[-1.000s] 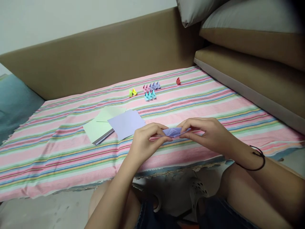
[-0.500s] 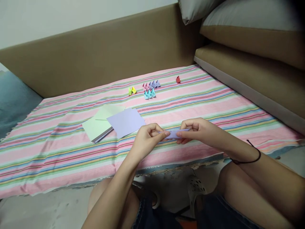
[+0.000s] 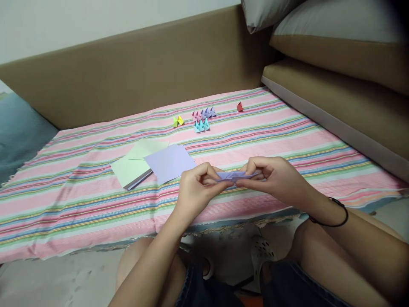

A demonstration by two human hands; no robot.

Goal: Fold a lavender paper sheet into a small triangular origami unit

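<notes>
A narrow folded strip of lilac paper [image 3: 235,175] is held just above the striped cloth [image 3: 96,204]. My left hand [image 3: 195,190] pinches its left end with thumb and fingers closed. My right hand [image 3: 277,178] pinches the right end the same way; a black band sits on that wrist. Just left of my hands lies a loose stack of paper sheets [image 3: 153,165], a lilac sheet on top of pale green ones.
Small folded paper pieces sit further back on the cloth: a yellow-green pair [image 3: 177,121], a pink, lilac and blue cluster [image 3: 202,120] and a lone red one [image 3: 239,106]. A brown sofa back [image 3: 143,64] and stacked cushions [image 3: 335,85] border the cloth. My knees are below the front edge.
The lilac piece was pressed flat into a strip, then lifted slightly with its top edges showing again. Both hands stayed pinched on it and shifted a little.
</notes>
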